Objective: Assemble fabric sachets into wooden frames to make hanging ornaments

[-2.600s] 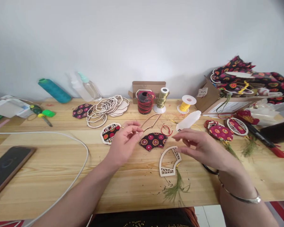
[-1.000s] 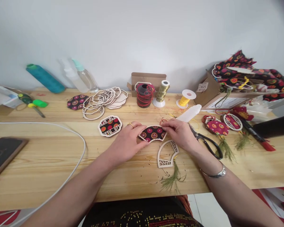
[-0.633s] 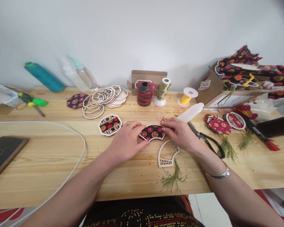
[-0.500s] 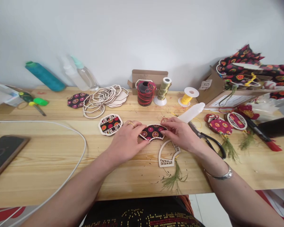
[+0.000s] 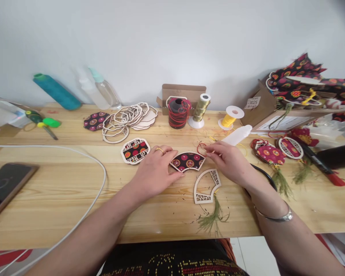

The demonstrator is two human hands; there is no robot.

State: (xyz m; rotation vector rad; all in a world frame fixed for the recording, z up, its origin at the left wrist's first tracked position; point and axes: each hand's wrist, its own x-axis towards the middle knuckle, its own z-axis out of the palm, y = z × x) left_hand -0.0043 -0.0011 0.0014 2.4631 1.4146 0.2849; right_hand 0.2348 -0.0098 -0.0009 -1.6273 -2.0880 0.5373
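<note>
The fan-shaped fabric panel [image 5: 187, 161], dark with round pink and orange motifs and a pale wooden edge, lies flat on the table. My left hand [image 5: 158, 168] is closed on its left end, thumb below and fingers above. Just beyond its right corner my right hand [image 5: 225, 159] pinches a thin red cord [image 5: 201, 146], whose loop shows beside the fingertips. Below that hand rests a fan-shaped wooden frame [image 5: 199, 188] with cut-out lattice ends. A green tassel [image 5: 214, 216] hangs from the frame by yellow thread.
An octagonal fabric piece [image 5: 135, 151] lies left of my left hand, with wooden frames [image 5: 115, 134] behind it. Thread spools [image 5: 177, 117] stand along the wall. Scissors [image 5: 266, 174] lie partly under my right forearm. A phone [image 5: 10, 188] and white cable [image 5: 105, 172] are at left.
My right hand has let go of the panel's right end and shifted slightly right, to the red cord. My left hand stays on the panel.
</note>
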